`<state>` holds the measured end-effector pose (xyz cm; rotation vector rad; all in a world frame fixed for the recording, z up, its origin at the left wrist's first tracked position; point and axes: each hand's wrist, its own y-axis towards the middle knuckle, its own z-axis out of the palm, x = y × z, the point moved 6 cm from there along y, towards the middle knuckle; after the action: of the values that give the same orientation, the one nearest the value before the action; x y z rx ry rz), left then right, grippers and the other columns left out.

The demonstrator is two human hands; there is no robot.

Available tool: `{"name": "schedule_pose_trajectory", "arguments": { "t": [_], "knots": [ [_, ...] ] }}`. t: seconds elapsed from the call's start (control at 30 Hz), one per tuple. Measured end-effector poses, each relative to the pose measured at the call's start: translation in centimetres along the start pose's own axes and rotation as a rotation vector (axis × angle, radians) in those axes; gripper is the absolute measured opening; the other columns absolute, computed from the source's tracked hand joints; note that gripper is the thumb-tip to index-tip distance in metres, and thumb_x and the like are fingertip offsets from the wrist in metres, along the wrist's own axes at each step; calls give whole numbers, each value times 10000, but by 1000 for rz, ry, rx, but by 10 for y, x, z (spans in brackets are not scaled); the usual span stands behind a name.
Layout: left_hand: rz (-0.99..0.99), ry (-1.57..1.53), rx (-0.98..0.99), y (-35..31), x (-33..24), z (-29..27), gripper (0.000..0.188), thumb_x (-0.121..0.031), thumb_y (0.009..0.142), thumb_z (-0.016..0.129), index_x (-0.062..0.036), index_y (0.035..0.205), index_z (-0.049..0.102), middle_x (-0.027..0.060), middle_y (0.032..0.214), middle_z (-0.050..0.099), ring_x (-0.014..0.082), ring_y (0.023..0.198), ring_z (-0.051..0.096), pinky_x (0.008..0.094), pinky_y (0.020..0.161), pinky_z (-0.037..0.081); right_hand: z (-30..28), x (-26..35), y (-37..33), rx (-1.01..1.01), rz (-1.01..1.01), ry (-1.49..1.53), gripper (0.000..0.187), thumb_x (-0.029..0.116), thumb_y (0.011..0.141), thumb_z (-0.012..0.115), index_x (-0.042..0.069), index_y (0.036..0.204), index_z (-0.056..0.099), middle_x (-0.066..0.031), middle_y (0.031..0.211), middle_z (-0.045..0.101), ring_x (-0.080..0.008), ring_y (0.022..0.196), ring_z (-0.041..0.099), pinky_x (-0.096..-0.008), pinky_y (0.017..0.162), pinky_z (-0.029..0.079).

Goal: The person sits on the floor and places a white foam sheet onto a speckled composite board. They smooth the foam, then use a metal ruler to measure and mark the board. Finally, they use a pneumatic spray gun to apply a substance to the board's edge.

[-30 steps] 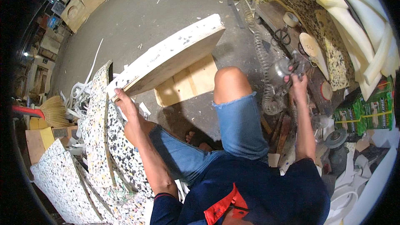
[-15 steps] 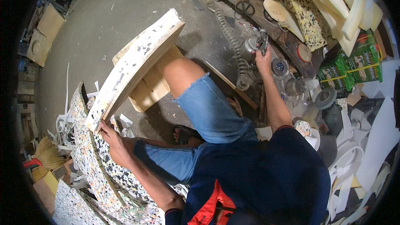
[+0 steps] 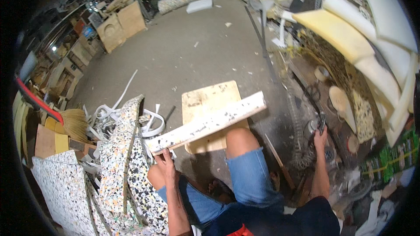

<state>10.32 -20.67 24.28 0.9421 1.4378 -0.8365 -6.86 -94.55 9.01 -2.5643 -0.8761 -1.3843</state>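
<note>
My left hand (image 3: 165,162) grips the lower left end of a long wooden piece with a pale, dark-flecked face (image 3: 205,125). The piece slants up to the right across my knee, over a plywood stool (image 3: 210,95). Out to the right, my right hand (image 3: 320,137) is closed round a spray gun (image 3: 322,121) with a metal cup (image 3: 313,125). Near it a coiled hose (image 3: 294,120) runs along the floor.
Speckled foam sheets (image 3: 111,179) and white strips (image 3: 153,122) lie at the left, beside a straw broom (image 3: 78,124). A low wooden bench (image 3: 302,67) at the right bears scissors (image 3: 312,92) and a tape roll (image 3: 321,73). Yellow and white foam pieces (image 3: 337,32) lean behind it.
My view has swung upward and left, showing more floor. The flecked piece has swung from a steep slant to a flatter one. Both hands keep their holds.
</note>
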Motion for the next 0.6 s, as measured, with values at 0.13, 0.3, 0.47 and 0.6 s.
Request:
{"name": "schedule_pose_trajectory", "arguments": {
  "t": [0.13, 0.3, 0.47, 0.6],
  "knots": [
    [-166, 9, 14, -12, -6, 3, 776, -549, 979, 634, -110, 1537, 322, 66, 1301, 573, 169, 1013, 582, 382, 800, 509, 39, -1, 31, 59, 156, -74, 690, 215, 945, 558, -59, 1536, 329, -322, 1509, 429, -454, 1411, 408, -462, 1178, 321],
    [-250, 70, 18, -18, -22, 3, 740, -498, 984, 640, -138, 1546, 321, 79, 1336, 558, 203, 1109, 585, 461, 886, 530, 60, -26, 45, 45, 227, -17, 729, 331, 984, 556, -105, 1520, 324, -343, 1544, 373, -456, 1446, 363, -459, 1195, 300],
    [44, 315, 36, -38, -30, 2, 612, -379, 960, 671, 30, 1388, 515, 200, 1327, 624, 316, 1196, 605, 419, 1030, 482, 83, -44, 51, 95, 43, -38, 689, 392, 1014, 581, -111, 1456, 418, -351, 1474, 458, -446, 1342, 490, -466, 1130, 405],
    [15, -112, 21, -54, -9, 15, 687, -240, 874, 817, 33, 1390, 455, 155, 1279, 644, 254, 1162, 624, 395, 1040, 489, 85, -38, 68, -125, 118, -326, 675, 444, 971, 662, -33, 1424, 513, -283, 1325, 617, -400, 1177, 637, -506, 967, 519]
  ]
}}
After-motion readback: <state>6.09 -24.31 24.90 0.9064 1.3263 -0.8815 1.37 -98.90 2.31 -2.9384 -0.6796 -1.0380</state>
